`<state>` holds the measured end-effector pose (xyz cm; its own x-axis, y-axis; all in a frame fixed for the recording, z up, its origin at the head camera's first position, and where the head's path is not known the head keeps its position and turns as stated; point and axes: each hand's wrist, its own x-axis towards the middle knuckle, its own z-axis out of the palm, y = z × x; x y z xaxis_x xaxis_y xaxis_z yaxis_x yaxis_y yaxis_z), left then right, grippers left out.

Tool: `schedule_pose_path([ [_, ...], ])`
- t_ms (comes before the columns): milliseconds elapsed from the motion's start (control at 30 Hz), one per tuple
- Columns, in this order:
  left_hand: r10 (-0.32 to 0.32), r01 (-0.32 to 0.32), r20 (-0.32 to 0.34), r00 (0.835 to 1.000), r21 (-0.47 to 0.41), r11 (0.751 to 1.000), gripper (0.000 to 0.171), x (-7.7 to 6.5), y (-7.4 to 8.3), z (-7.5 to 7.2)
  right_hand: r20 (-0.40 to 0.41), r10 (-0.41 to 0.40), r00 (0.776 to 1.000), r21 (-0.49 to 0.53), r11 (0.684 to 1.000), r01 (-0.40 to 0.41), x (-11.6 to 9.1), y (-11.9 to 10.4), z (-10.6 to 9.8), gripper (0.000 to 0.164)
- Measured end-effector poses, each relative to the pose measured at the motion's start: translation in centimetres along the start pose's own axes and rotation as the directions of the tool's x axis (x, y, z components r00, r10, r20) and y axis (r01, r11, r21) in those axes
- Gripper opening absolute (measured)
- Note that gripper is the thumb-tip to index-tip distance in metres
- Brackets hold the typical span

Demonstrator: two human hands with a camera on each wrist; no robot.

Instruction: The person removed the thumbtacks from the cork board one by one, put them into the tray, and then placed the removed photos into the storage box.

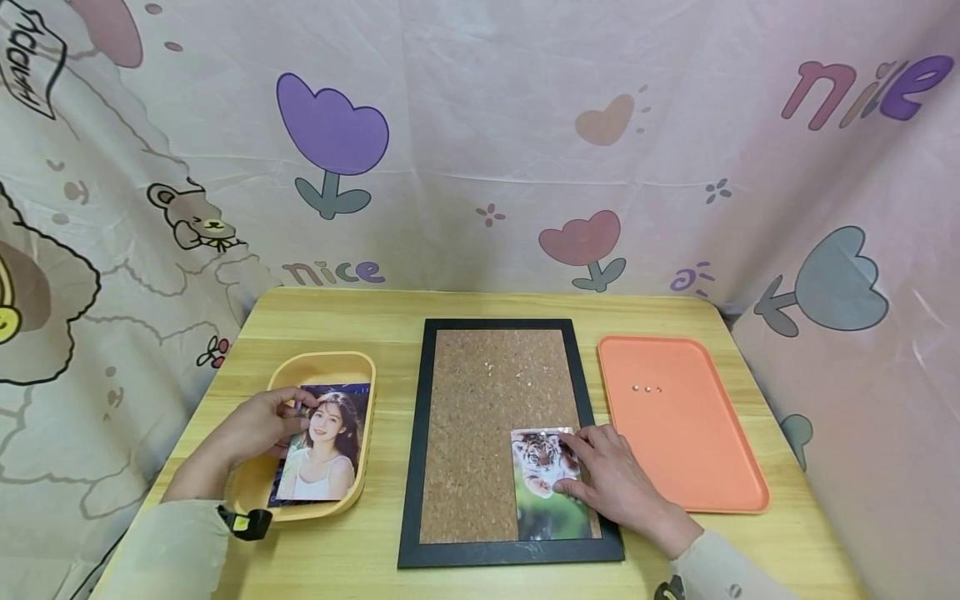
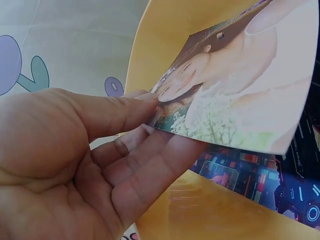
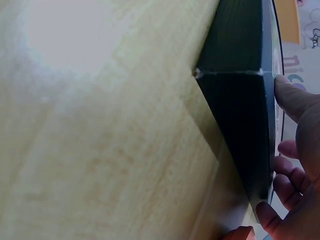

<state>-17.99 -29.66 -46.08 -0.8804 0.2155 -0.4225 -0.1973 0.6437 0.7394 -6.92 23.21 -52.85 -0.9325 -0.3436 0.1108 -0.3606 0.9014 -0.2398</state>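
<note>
My left hand (image 1: 258, 425) is at the yellow basket (image 1: 247, 492) and pinches the edge of a portrait photo (image 1: 324, 454) between thumb and fingers. In the left wrist view that photo (image 2: 235, 95) tilts up over a dark blue-purple picture (image 2: 240, 175) lying beneath it. On the black-framed corkboard (image 1: 468, 450), a tiger cub photo (image 1: 551, 518) lies in the lower right corner. My right hand (image 1: 618, 479) rests over its right side, thumb and index finger touching the picture. The right wrist view shows the right hand (image 3: 300, 165) beside the dark frame edge (image 3: 235, 100).
An orange tray (image 1: 682, 450) lies right of the board, with several tiny shiny pieces (image 1: 648, 389) on it. Small bright specks dot the cork's upper part. A printed curtain (image 1: 465, 125) hangs behind the wooden table (image 1: 337, 312).
</note>
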Motion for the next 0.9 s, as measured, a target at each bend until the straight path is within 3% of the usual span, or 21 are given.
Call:
schedule_pose_path([
  [600,-0.002,0.002,-0.004,1.000,0.030,1.000,0.038,-0.2,0.2,0.5,-0.029,-0.010,1.000,-0.001,1.000,0.010,-0.1,0.1,0.1,0.075],
  [733,0.003,0.000,-0.025,1.000,0.130,0.992,0.033,-0.4,0.5,0.7,-0.017,-0.003,1.000,0.007,1.000,0.003,-0.1,0.0,0.0,0.075],
  [900,0.002,0.017,-0.067,0.998,0.292,0.956,0.026,-0.9,1.4,0.6,-0.011,-0.003,1.000,0.007,1.000,0.003,0.0,0.0,0.0,0.076],
])
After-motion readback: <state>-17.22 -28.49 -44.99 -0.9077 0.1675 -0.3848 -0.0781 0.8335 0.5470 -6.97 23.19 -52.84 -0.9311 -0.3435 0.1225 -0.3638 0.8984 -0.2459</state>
